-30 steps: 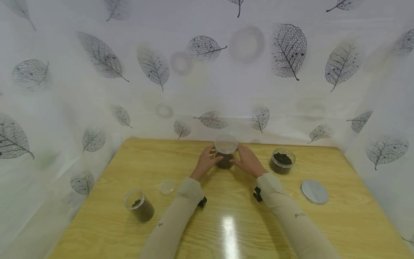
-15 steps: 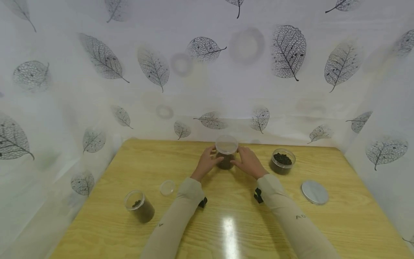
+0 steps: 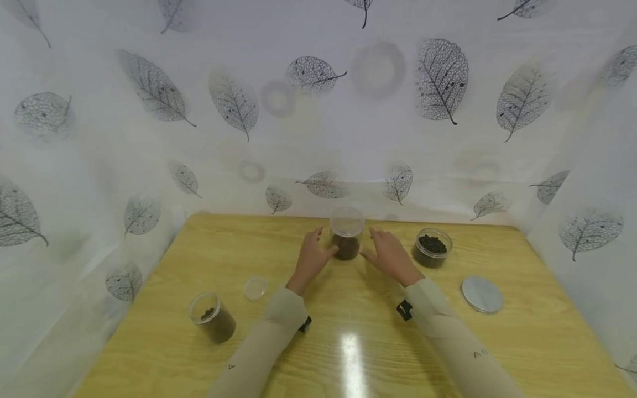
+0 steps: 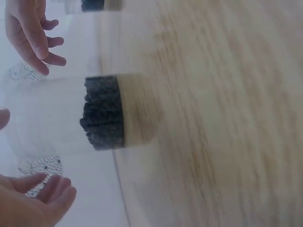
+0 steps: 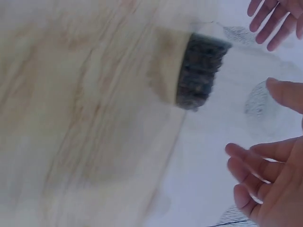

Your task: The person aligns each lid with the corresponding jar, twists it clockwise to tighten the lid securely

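Sheeting point(image 3: 318, 138) printed with grey skeleton leaves spans the frame from left to right above a wood-grain table point(image 3: 318, 354). At lower left stands a clear jar point(image 3: 219, 325) with dark contents; right of it a small clear disc point(image 3: 256, 288) lies flat. Toward the centre, the left hand point(image 3: 311, 258) is spread beside a taller clear container point(image 3: 346, 242), its thumb at the near edge; I cannot tell whether it touches. That container stands upright near the table's back edge, with dark pieces in its lower part. On its other side the right hand point(image 3: 390, 255) is spread too, fingers apart from the wall, gripping nothing. Farther right sits a low clear tub point(image 3: 432, 257) of dark pieces, and below it, at lower right, a silvery round lid point(image 3: 481, 294) lies flat.
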A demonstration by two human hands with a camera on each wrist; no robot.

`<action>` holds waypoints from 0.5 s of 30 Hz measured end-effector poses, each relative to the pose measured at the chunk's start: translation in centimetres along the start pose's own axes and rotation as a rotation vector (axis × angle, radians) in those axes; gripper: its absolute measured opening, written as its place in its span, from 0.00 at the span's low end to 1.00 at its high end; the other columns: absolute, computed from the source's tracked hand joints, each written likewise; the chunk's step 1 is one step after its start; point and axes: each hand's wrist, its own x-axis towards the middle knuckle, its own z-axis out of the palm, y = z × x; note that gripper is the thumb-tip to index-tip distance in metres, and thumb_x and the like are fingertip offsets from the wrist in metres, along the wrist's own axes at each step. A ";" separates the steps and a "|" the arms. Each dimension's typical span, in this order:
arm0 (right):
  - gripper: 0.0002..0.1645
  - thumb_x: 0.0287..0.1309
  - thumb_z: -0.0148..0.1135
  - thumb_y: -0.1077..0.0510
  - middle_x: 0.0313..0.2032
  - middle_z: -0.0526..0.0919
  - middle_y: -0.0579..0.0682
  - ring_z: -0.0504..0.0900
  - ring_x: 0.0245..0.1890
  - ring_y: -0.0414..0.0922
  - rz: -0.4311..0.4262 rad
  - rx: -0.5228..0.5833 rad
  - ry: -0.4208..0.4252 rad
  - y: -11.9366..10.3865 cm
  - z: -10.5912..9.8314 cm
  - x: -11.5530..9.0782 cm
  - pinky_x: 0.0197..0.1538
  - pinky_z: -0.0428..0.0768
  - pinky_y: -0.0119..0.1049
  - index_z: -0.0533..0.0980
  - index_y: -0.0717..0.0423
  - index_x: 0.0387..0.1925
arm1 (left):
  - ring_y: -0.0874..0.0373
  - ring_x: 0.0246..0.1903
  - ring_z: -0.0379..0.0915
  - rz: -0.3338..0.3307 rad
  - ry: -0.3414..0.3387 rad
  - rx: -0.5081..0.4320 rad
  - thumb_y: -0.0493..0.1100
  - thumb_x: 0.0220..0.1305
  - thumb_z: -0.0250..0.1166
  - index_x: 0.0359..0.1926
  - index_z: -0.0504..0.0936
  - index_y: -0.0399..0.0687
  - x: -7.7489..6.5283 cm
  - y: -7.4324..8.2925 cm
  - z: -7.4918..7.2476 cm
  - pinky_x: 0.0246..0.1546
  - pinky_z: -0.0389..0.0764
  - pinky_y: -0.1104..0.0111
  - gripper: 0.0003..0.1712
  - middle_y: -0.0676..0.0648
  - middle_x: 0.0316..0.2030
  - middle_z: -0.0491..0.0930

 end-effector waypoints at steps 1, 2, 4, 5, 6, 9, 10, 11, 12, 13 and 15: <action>0.41 0.59 0.61 0.47 0.53 0.75 0.66 0.73 0.54 0.62 0.000 -0.016 -0.004 -0.2 -0.3 -0.5 0.61 0.69 0.56 0.61 0.70 0.63 | 0.40 0.61 0.63 0.001 0.015 0.024 0.46 0.60 0.64 0.67 0.59 0.36 -0.5 0.2 -0.1 0.61 0.69 0.49 0.39 0.34 0.63 0.63; 0.41 0.59 0.60 0.46 0.53 0.75 0.66 0.73 0.55 0.62 -0.003 -0.038 -0.006 -0.4 -0.6 -0.9 0.61 0.69 0.56 0.62 0.70 0.63 | 0.40 0.62 0.62 0.003 0.030 0.040 0.46 0.60 0.64 0.67 0.59 0.37 -1.0 0.4 -0.2 0.61 0.68 0.49 0.39 0.34 0.64 0.63; 0.39 0.59 0.60 0.46 0.54 0.75 0.65 0.72 0.55 0.61 -0.019 -0.089 0.001 -0.7 -1.1 -1.8 0.60 0.70 0.56 0.64 0.68 0.62 | 0.40 0.63 0.61 0.014 0.055 0.078 0.45 0.60 0.64 0.67 0.59 0.38 -2.1 0.9 -0.4 0.62 0.68 0.49 0.39 0.35 0.64 0.62; 0.37 0.59 0.61 0.46 0.53 0.76 0.64 0.73 0.54 0.61 -0.028 -0.105 0.012 -1.0 -1.4 -2.2 0.58 0.71 0.56 0.65 0.67 0.61 | 0.41 0.63 0.61 0.023 0.070 0.102 0.45 0.59 0.65 0.67 0.60 0.39 -2.6 1.2 -0.6 0.62 0.68 0.49 0.39 0.36 0.64 0.63; 0.36 0.58 0.61 0.46 0.53 0.76 0.63 0.73 0.53 0.60 -0.038 -0.122 0.023 -1.2 -1.7 -2.6 0.57 0.72 0.56 0.67 0.66 0.60 | 0.41 0.63 0.61 0.036 0.086 0.127 0.45 0.59 0.65 0.67 0.60 0.41 -3.2 1.6 -0.7 0.61 0.69 0.50 0.38 0.37 0.63 0.63; 0.31 0.57 0.63 0.47 0.50 0.78 0.59 0.74 0.50 0.57 -0.094 -0.176 0.078 -2.2 -2.5 -3.8 0.53 0.73 0.56 0.72 0.61 0.56 | 0.43 0.62 0.62 0.100 0.139 0.199 0.44 0.57 0.67 0.66 0.62 0.44 -5.1 2.6 -1.3 0.57 0.73 0.52 0.38 0.39 0.63 0.64; 0.30 0.56 0.64 0.47 0.49 0.79 0.57 0.75 0.49 0.56 -0.119 -0.188 0.105 -2.6 -2.8 -4.2 0.52 0.74 0.55 0.73 0.60 0.55 | 0.44 0.61 0.63 0.127 0.158 0.230 0.44 0.56 0.67 0.66 0.62 0.45 -5.8 3.0 -1.5 0.56 0.75 0.53 0.38 0.39 0.62 0.65; 0.28 0.55 0.64 0.47 0.48 0.79 0.56 0.75 0.48 0.55 -0.146 -0.204 0.132 -2.9 -3.0 -4.5 0.50 0.74 0.54 0.74 0.58 0.53 | 0.44 0.61 0.63 0.159 0.179 0.254 0.44 0.56 0.67 0.66 0.62 0.45 -6.5 3.4 -1.8 0.54 0.76 0.53 0.38 0.40 0.61 0.66; 0.27 0.54 0.65 0.47 0.47 0.80 0.55 0.76 0.46 0.54 -0.176 -0.221 0.159 -3.4 -3.3 -4.8 0.49 0.75 0.53 0.75 0.57 0.52 | 0.44 0.61 0.63 0.188 0.199 0.275 0.44 0.55 0.68 0.66 0.62 0.45 -7.2 3.8 -2.1 0.53 0.77 0.54 0.39 0.40 0.61 0.66; 0.26 0.53 0.66 0.47 0.46 0.80 0.54 0.76 0.45 0.53 -0.208 -0.236 0.189 -3.7 -3.5 -5.0 0.48 0.75 0.52 0.76 0.57 0.51 | 0.45 0.61 0.63 0.215 0.219 0.295 0.44 0.55 0.68 0.66 0.63 0.46 -8.0 4.2 -2.4 0.52 0.77 0.55 0.39 0.41 0.61 0.66; 0.25 0.51 0.68 0.48 0.44 0.81 0.52 0.76 0.44 0.52 -0.267 -0.246 0.242 -4.5 -3.8 -5.5 0.45 0.75 0.50 0.77 0.55 0.48 | 0.45 0.61 0.63 0.263 0.254 0.326 0.44 0.54 0.69 0.65 0.63 0.47 -9.4 4.7 -2.9 0.52 0.78 0.55 0.39 0.42 0.60 0.66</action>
